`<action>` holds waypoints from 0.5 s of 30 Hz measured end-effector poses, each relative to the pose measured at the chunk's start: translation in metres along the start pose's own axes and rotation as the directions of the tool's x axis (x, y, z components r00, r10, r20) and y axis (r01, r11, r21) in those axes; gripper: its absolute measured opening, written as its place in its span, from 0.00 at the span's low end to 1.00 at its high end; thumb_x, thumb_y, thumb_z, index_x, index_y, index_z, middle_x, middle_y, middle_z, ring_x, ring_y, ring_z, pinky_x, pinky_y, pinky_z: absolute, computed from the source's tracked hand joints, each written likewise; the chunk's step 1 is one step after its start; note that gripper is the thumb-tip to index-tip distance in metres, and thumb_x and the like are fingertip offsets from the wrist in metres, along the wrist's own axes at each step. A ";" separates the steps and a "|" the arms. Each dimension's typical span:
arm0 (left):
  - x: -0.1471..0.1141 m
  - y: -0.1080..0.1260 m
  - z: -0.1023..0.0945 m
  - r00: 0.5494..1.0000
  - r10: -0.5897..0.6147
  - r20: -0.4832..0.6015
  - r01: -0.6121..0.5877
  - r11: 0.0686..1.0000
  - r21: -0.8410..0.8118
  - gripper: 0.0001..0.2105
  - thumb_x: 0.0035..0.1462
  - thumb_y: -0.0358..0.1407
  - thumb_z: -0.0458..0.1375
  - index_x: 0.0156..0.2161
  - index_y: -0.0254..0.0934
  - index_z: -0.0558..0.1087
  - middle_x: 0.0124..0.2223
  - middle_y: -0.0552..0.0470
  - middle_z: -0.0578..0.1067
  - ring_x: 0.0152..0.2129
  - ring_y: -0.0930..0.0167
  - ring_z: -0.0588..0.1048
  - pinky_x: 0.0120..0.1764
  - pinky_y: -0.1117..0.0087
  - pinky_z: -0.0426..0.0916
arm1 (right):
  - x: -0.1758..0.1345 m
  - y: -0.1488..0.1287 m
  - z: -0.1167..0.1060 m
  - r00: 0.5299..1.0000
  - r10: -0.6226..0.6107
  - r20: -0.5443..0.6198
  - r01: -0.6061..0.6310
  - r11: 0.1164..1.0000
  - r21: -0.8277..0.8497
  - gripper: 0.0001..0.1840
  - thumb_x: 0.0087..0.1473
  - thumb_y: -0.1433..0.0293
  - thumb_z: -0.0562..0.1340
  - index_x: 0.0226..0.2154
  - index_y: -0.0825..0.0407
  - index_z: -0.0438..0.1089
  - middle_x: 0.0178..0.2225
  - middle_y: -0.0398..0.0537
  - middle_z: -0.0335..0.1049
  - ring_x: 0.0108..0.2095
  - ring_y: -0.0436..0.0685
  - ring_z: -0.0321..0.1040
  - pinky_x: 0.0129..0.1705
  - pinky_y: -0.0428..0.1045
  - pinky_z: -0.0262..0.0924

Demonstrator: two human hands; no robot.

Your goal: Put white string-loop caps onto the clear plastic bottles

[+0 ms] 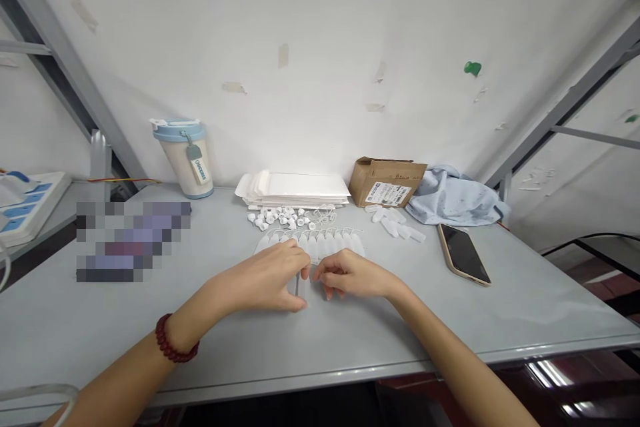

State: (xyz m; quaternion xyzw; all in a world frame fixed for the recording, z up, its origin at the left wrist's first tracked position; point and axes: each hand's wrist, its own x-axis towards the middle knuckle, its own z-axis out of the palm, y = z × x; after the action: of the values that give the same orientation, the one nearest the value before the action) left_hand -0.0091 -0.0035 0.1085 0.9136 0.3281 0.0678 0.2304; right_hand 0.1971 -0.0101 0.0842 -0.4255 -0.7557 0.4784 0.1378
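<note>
My left hand (273,275) is low over the table, its thumb and fingers curved around the ends of translucent plastic pieces (302,287). Just to the right, my right hand (354,273) hovers with its fingers loosely bent and apart, and nothing shows between them. Beyond both hands lies a row of white capsule-shaped pieces (345,241) with thin loops at their tops; my left hand hides part of it. Small white caps (285,217) are heaped behind the row, beside a tangle of thin white loops (324,215). More translucent pieces (395,223) lie loose at right.
A stack of white flat packets (300,185) sits against the wall, beside an open cardboard box (389,181) and a light blue cloth (455,197). A phone (464,253) lies at right. The tumbler (189,163) and a blurred-out item (135,243) are at left.
</note>
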 end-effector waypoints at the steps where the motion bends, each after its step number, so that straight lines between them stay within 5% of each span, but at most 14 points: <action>1: 0.000 0.000 0.000 1.000 -0.002 -0.002 0.002 1.000 0.001 0.10 0.45 0.38 0.59 0.35 0.38 0.69 0.35 0.51 0.68 0.35 0.65 0.67 0.34 0.69 0.62 | 0.000 0.000 0.000 1.000 0.002 0.003 -0.002 1.000 -0.004 0.13 0.48 0.77 0.52 0.33 0.56 0.71 0.21 0.41 0.68 0.18 0.46 0.60 0.24 0.42 0.58; 15: 0.000 0.002 -0.002 1.000 0.017 0.015 -0.018 0.997 0.072 0.09 0.46 0.36 0.58 0.35 0.38 0.68 0.35 0.51 0.69 0.36 0.64 0.67 0.35 0.68 0.61 | 0.001 0.003 0.002 0.997 -0.072 0.036 0.074 0.996 -0.059 0.17 0.49 0.77 0.52 0.40 0.56 0.71 0.21 0.40 0.68 0.17 0.45 0.57 0.23 0.42 0.56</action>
State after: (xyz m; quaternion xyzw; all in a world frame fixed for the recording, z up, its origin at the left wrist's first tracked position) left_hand -0.0085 -0.0041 0.1111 0.9245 0.3209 0.0513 0.1992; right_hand 0.1963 -0.0104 0.0807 -0.3933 -0.7871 0.4572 0.1296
